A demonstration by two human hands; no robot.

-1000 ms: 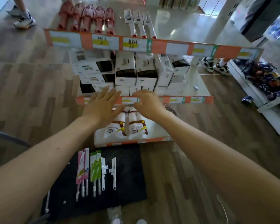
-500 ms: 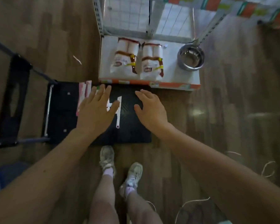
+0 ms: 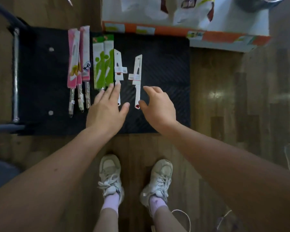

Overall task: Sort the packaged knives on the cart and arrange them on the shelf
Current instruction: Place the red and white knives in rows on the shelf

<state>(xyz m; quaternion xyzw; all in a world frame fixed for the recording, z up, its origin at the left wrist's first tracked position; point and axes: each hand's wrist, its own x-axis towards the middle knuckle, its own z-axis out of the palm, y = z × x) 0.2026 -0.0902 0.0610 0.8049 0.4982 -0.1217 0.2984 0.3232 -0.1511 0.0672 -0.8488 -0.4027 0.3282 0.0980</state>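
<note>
Packaged knives lie in a row on the black cart deck [image 3: 166,67]: pink-sleeved ones [image 3: 78,61] at the left, two green-sleeved ones [image 3: 103,62] in the middle, and two white ones. My left hand [image 3: 107,108] hovers with straight fingers over the handle of the left white knife [image 3: 118,66]. My right hand [image 3: 157,106] is spread just right of the right white knife [image 3: 137,76], thumb close to its handle end. Neither hand holds anything.
The bottom shelf board [image 3: 228,19] with an orange price strip carries white bags [image 3: 182,9] and a steel bowl [image 3: 264,0] at the top edge. The cart's metal handle [image 3: 15,72] runs along the left. My shoes [image 3: 134,176] stand on the wooden floor.
My view tilted down from the upper shelves to the cart. Both hands dropped from the shelf edge to the white knives on the cart deck.
</note>
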